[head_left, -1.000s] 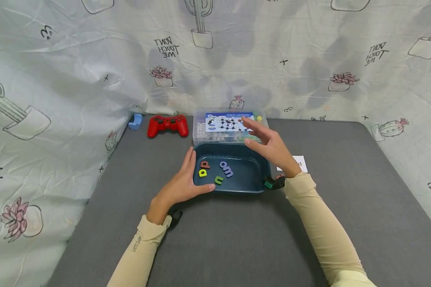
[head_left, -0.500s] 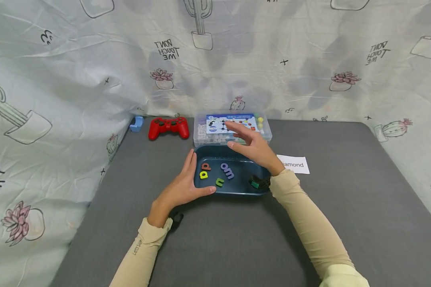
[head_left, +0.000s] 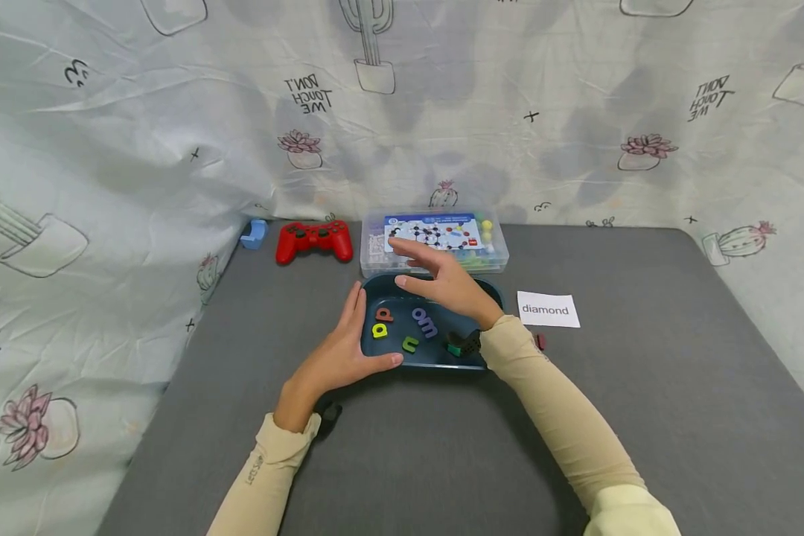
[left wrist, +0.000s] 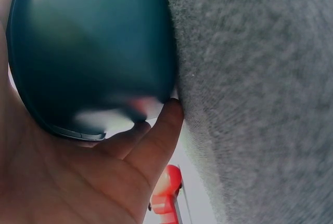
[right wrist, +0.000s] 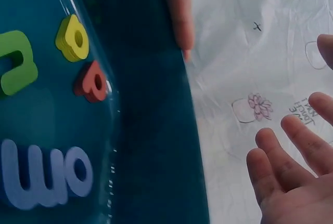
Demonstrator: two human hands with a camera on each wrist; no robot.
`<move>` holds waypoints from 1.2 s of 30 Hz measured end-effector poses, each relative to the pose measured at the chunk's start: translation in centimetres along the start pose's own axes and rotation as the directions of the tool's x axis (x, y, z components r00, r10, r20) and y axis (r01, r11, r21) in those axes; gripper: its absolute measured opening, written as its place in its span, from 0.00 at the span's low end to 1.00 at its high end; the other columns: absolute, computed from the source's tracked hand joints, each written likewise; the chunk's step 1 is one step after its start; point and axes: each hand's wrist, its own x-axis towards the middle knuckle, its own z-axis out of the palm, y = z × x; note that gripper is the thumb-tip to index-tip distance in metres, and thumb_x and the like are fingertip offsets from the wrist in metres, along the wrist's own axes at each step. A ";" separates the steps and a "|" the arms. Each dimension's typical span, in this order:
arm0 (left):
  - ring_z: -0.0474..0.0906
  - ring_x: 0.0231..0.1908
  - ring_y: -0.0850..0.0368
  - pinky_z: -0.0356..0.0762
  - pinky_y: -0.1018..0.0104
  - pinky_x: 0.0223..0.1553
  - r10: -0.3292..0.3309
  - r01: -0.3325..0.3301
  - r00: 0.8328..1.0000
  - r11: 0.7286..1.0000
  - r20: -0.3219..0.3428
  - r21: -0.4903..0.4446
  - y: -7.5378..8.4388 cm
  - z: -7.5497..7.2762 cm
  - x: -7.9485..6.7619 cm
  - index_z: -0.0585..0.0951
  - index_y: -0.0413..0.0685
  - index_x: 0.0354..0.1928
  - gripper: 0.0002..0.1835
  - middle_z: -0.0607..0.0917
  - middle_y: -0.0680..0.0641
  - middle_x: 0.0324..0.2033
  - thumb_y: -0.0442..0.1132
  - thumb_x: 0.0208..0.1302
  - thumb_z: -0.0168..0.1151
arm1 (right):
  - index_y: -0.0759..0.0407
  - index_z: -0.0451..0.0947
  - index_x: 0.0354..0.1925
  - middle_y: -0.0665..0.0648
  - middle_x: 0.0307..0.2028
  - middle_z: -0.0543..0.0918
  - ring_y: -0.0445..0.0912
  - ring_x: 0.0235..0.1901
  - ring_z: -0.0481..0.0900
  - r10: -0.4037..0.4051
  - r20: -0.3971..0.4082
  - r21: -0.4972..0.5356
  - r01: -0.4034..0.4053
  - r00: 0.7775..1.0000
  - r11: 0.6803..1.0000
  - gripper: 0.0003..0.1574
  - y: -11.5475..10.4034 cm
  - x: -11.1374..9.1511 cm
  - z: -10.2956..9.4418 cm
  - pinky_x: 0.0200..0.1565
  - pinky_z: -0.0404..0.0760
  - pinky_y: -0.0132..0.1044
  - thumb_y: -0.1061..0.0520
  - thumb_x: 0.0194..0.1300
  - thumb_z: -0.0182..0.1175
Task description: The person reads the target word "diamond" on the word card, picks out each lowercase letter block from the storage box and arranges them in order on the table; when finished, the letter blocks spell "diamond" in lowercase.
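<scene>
A dark blue-green tray (head_left: 458, 357) stands in the middle of the table. My left hand (head_left: 338, 353) holds its left end, fingers along the outer side and thumb at the front rim. Inside lie a red letter (head_left: 384, 316), a yellow letter (head_left: 379, 330), a green n (head_left: 410, 344), a purple o (head_left: 418, 315) and a purple m (head_left: 428, 327). Over the tray's back right part hovers my right hand (head_left: 445, 283), fingers spread and holding nothing. The right wrist view shows its fingertips (right wrist: 256, 159) apart from the letters.
Behind the tray is a clear plastic case (head_left: 375, 260) with a printed label. A red game controller (head_left: 315, 240) and a blue piece (head_left: 254, 234) lie at the back left. To the right are a "diamond" card (head_left: 548, 310) and a small reddish piece (head_left: 540, 342), partly behind the sleeve.
My right hand has moved left across the tray, uncovering the "diamond" card and the reddish piece by it. The left hand keeps its place on the tray, and the letters lie as before.
</scene>
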 end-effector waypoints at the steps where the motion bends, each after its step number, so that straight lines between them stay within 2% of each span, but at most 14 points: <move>1: 0.44 0.83 0.39 0.62 0.31 0.71 0.003 -0.003 1.000 1.000 -0.002 -0.005 0.0 0.0 0.0 0.35 0.50 0.87 0.69 0.28 0.54 0.85 0.63 0.62 0.74 | 0.62 0.64 0.81 0.59 0.80 0.65 0.54 0.76 0.66 0.004 0.005 0.001 -0.004 1.000 1.000 0.41 0.2 0.1 0.2 0.75 0.64 0.60 0.60 0.76 0.63; 7: 0.46 0.82 0.38 0.62 0.32 0.72 0.010 -0.010 1.000 1.000 0.004 -0.014 -0.1 0.3 -0.2 0.35 0.51 0.87 0.69 0.29 0.53 0.85 0.62 0.63 0.75 | 0.63 0.65 0.80 0.60 0.79 0.68 0.54 0.75 0.68 0.044 0.029 0.000 -0.044 0.999 0.999 0.40 1.1 -0.1 1.1 0.75 0.65 0.58 0.59 0.76 0.63; 15: 0.45 0.82 0.38 0.60 0.33 0.73 0.028 -0.028 1.000 1.000 -0.006 -0.013 -0.3 0.1 -0.3 0.34 0.51 0.87 0.71 0.28 0.54 0.85 0.64 0.61 0.76 | 0.61 0.68 0.79 0.58 0.76 0.71 0.51 0.73 0.70 0.058 0.077 0.016 -0.059 0.995 0.998 0.38 1.1 -0.1 1.5 0.74 0.66 0.54 0.58 0.77 0.64; 21: 0.45 0.82 0.38 0.59 0.34 0.74 0.031 -0.031 0.999 0.999 -0.011 -0.022 -0.1 -0.2 -0.2 0.33 0.53 0.87 0.71 0.27 0.56 0.85 0.62 0.62 0.76 | 0.60 0.70 0.78 0.58 0.73 0.75 0.49 0.71 0.73 0.116 0.107 -0.018 -0.115 0.987 0.993 0.36 1.0 0.2 1.7 0.73 0.69 0.50 0.54 0.77 0.64; 24: 0.44 0.82 0.39 0.59 0.34 0.74 0.026 -0.026 1.000 0.999 -0.011 -0.021 -0.1 -0.4 -0.3 0.32 0.52 0.87 0.71 0.27 0.54 0.85 0.61 0.62 0.77 | 0.62 0.71 0.77 0.61 0.71 0.77 0.51 0.69 0.74 0.135 0.130 -0.035 -0.131 0.982 0.991 0.35 1.2 0.5 1.9 0.72 0.71 0.49 0.55 0.77 0.65; 31: 0.43 0.83 0.39 0.60 0.31 0.72 0.017 -0.017 1.000 1.000 0.000 0.000 0.2 -0.3 0.1 0.32 0.52 0.87 0.70 0.27 0.53 0.85 0.63 0.62 0.75 | 0.63 0.76 0.73 0.61 0.69 0.79 0.55 0.64 0.78 0.212 0.179 -0.071 -0.202 0.961 0.977 0.32 1.6 0.5 1.8 0.68 0.75 0.49 0.57 0.76 0.66; 36: 0.42 0.83 0.39 0.58 0.29 0.72 -0.003 0.003 1.000 1.000 0.011 -0.001 0.0 -0.2 0.3 0.33 0.53 0.87 0.70 0.26 0.55 0.85 0.64 0.62 0.75 | 0.63 0.77 0.71 0.63 0.63 0.84 0.52 0.61 0.82 0.233 0.260 -0.047 -0.229 0.937 0.972 0.29 2.5 0.6 2.0 0.66 0.78 0.48 0.58 0.77 0.65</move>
